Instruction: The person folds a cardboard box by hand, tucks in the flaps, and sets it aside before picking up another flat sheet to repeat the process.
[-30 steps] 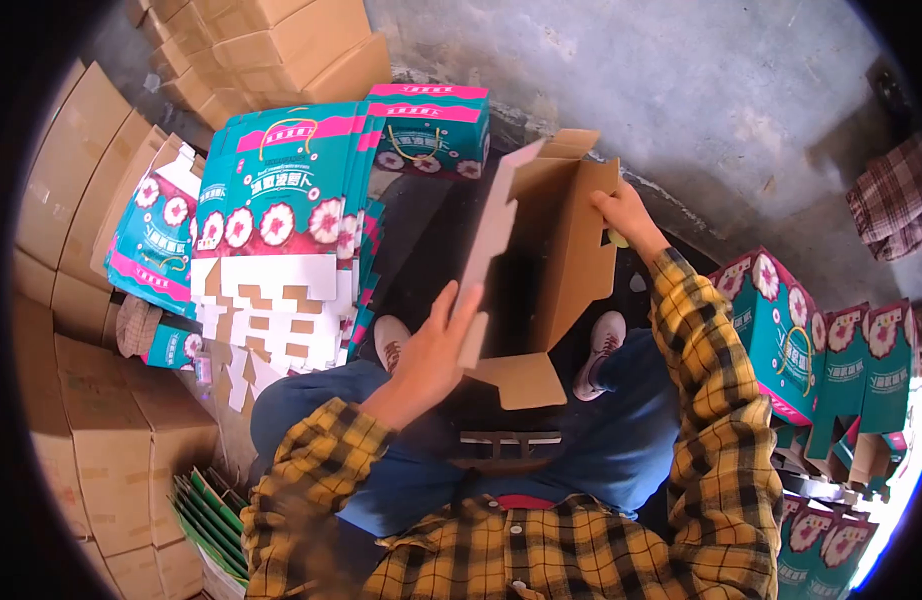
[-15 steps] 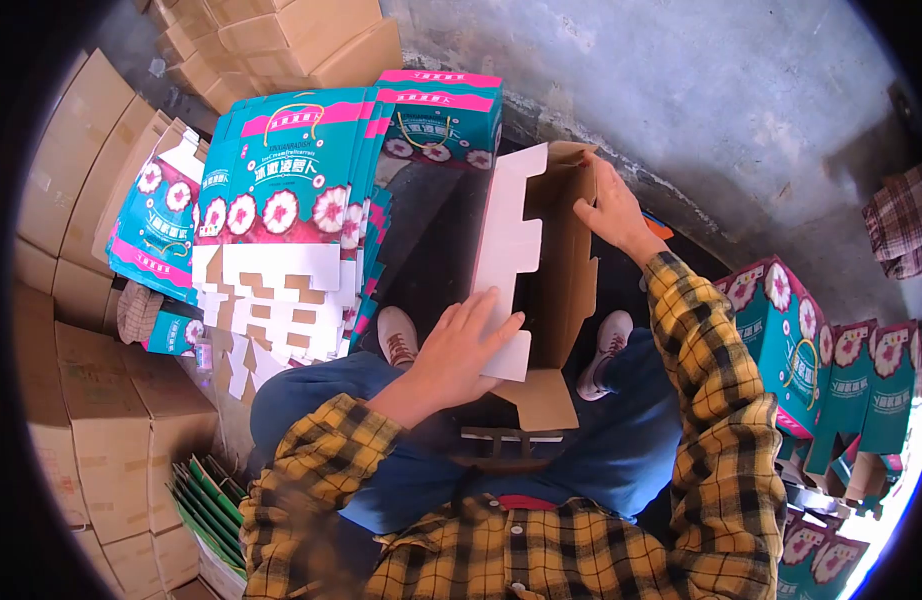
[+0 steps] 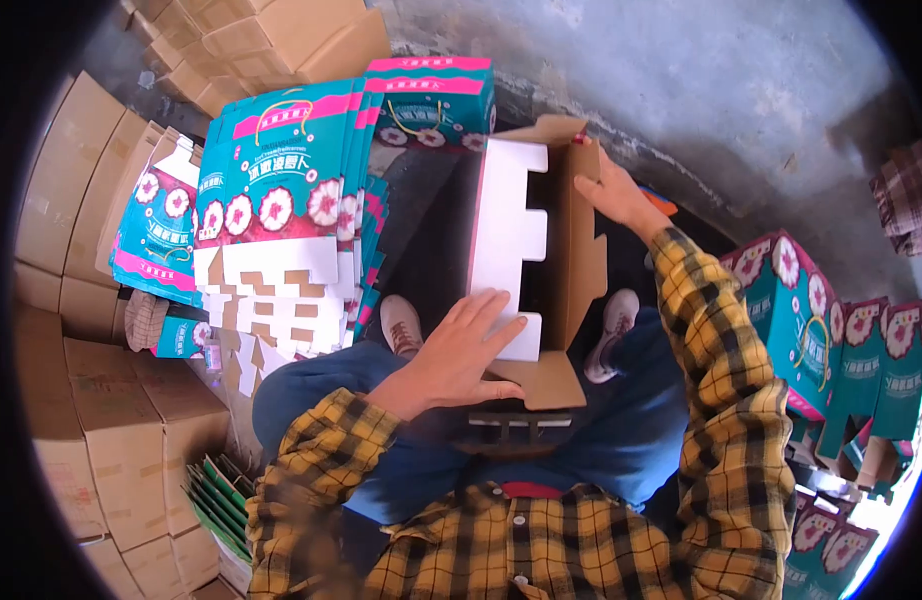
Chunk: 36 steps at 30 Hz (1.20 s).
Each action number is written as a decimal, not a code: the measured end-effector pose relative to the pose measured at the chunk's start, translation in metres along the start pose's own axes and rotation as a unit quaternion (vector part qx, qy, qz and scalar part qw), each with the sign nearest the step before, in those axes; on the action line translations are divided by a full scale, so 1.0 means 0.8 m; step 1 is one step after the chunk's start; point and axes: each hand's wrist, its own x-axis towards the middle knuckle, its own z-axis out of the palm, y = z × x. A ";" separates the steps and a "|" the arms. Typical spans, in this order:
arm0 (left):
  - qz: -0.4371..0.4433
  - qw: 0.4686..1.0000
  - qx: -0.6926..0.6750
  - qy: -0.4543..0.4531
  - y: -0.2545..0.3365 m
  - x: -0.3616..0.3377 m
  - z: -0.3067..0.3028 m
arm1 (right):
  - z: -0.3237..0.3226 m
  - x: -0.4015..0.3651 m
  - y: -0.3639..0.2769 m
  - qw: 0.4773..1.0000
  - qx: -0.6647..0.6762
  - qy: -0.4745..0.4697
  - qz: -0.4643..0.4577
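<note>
I sit with a half-folded carton (image 3: 566, 250) standing over my lap, brown inside, with a white slotted flap (image 3: 511, 240) turned toward me. My left hand (image 3: 451, 355) presses flat, fingers spread, on the lower end of that white flap. My right hand (image 3: 611, 195) grips the carton's far upper edge near its top flap. A stack of flat teal-and-pink printed cartons (image 3: 281, 200) leans upright just to the left of my knees.
Plain brown shipping boxes (image 3: 91, 400) are piled along the left and at the top (image 3: 281, 40). Assembled teal boxes (image 3: 781, 310) stand at the right. Bare concrete floor (image 3: 681, 90) lies ahead. My shoes (image 3: 401, 325) rest below the carton.
The white flap has swung from edge-on to facing me, folded over the carton's opening. My left hand moved from the flap's edge to lie flat on it; the right hand stays at the top.
</note>
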 end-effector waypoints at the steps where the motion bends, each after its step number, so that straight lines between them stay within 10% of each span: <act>1: 0.021 0.999 -0.032 -0.004 0.005 -0.003 0.000 | 0.006 -0.002 0.012 1.000 -0.006 0.013 0.001; 8: 0.004 0.997 0.044 0.059 0.024 0.004 0.048 | 0.007 -0.015 -0.007 0.969 0.180 -0.078 0.151; 15: -0.194 0.965 -0.016 0.176 0.043 0.039 0.075 | 0.006 -0.019 -0.008 0.944 0.225 -0.118 0.211; 25: -0.172 0.963 0.041 0.203 0.114 0.085 0.108 | 0.009 -0.037 -0.011 0.910 0.322 -0.129 0.229; 30: -0.190 0.963 0.045 0.185 0.099 0.071 0.113 | -0.025 -0.046 -0.014 0.967 0.245 -0.056 0.035; 36: -0.128 0.985 0.015 0.116 0.057 -0.022 0.081 | -0.076 -0.049 -0.011 0.943 0.297 -0.061 0.141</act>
